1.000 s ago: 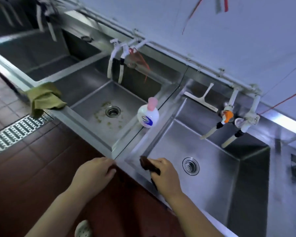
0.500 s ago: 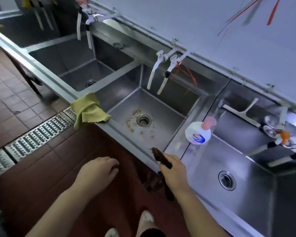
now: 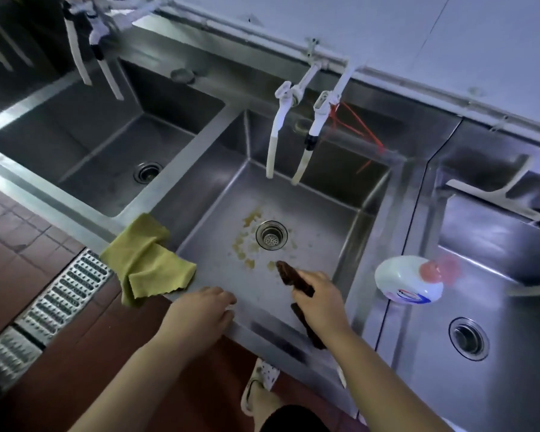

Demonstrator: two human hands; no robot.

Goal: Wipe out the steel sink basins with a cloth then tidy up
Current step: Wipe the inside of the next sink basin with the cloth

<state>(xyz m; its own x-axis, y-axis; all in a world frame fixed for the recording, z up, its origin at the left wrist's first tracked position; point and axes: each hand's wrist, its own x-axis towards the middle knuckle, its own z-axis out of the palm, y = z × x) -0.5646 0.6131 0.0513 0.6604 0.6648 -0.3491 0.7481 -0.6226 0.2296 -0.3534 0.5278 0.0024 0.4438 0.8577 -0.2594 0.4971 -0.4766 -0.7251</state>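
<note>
Wiping step on the middle steel sink basin [image 3: 321,219]: right hand [image 3: 321,302] clenched round dark brown cloth [image 3: 293,275] over yellowish residue [image 3: 247,241], left hand [image 3: 200,316] loosely curled on front rim; next, probably scrub toward the round drain [image 3: 271,235].

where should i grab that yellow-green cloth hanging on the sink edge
Pinch the bunched fold of the yellow-green cloth where it sits on the steel rim, coming from above and lifting. Its loose corners hang over the front, so grabbing those would likely only unfold it.
</note>
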